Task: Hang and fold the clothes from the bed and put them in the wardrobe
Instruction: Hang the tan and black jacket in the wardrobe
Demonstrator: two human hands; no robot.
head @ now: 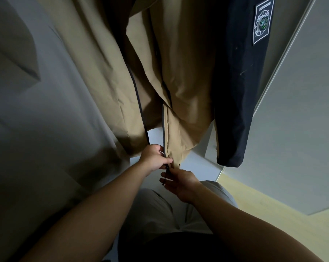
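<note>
A tan jacket (107, 76) with a dark navy sleeve (235, 95) hangs in front of me, its front open and edged by a dark zipper. A square compass patch (262, 23) sits high on the sleeve. My left hand (154, 156) pinches the bottom corner of the jacket's right front panel at the zipper end. My right hand (178, 183) is just below it, fingers pinching the small black zipper pull (165, 176). Both hands meet at the jacket's lower hem.
A grey wardrobe door (301, 120) stands to the right of the sleeve. A pale grey panel (37, 120) runs down the left. Light wooden floor (263, 205) shows at lower right. My grey trousers (160, 210) are below the hands.
</note>
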